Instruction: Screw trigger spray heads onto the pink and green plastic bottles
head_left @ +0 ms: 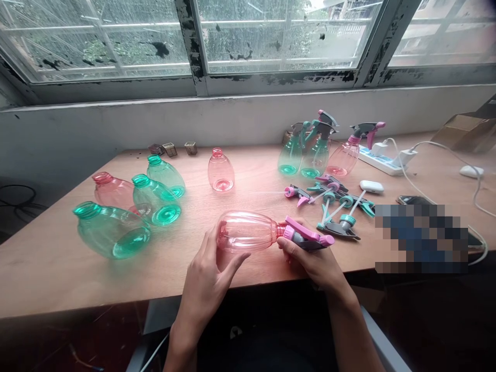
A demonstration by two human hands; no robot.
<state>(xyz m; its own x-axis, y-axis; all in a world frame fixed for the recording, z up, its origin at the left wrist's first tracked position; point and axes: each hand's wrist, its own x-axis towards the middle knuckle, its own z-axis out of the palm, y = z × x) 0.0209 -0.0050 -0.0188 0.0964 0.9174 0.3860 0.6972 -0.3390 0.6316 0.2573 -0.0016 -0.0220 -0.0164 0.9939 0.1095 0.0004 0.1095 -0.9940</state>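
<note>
A clear pink bottle [248, 232] lies sideways between my hands, just above the table's front edge. My left hand [213, 266] is wrapped round its base end, thumb along the near side. At the neck, the fingers of my right hand [306, 258] close on a pink and grey spray head [308, 235]. The spray head meets the bottle's mouth; whether it is threaded on I cannot tell. Several loose spray heads [341, 225] in pink, green and grey lie in a pile beyond my right hand.
Open green bottles [112, 230] and a pink bottle [112, 191] stand at left. Another pink bottle [220, 170] stands mid-table. Bottles with spray heads [320, 152] are at the back right, near a power strip [383, 160], white cables, a white case [371, 186] and a cardboard box [465, 132].
</note>
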